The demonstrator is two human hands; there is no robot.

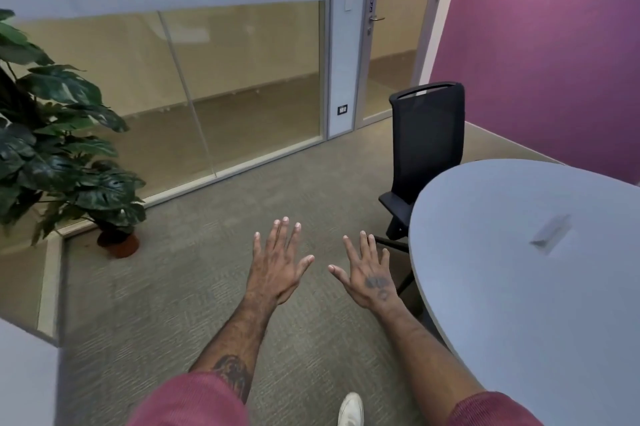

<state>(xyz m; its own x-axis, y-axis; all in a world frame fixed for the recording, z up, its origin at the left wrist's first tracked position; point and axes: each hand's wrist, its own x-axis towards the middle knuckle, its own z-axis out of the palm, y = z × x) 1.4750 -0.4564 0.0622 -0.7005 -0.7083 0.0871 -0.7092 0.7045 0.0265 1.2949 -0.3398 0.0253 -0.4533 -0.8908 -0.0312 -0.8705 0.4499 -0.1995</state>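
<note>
Left hand (277, 262) and right hand (369, 273), grip spread, over carpet (194, 304); table (519, 304) beside; purple wall (554, 44) beyond.

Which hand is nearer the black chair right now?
Right. The right hand hovers open just beside the black chair; the left hand is farther, toward the plant side.

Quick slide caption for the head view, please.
Open left hand and open right hand held above the carpet, beside a grey table and black chair.
</note>
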